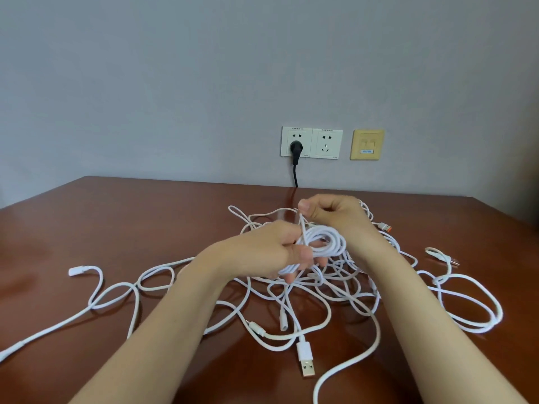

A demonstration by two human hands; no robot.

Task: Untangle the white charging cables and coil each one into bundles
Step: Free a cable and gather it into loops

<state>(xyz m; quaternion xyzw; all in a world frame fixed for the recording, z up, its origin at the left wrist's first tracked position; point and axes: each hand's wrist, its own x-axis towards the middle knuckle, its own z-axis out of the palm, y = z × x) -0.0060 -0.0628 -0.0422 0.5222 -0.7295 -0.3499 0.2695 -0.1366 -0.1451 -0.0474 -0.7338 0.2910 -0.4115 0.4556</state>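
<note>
Above a glossy reddish-brown wooden table (pixel 116 217), the left hand (pixel 274 252) grips a small coiled bundle of white charging cable (pixel 323 243); the right hand (pixel 329 214) pinches its thin loose end, probably between thumb and forefinger; a tangled heap of white cables (pixel 320 290) sprawls beneath.

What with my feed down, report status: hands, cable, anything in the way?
Left hand grips coiled cable. Right hand pinches its free end above the coil. Loose tangle lies on table beneath, not yet sorted.
</note>
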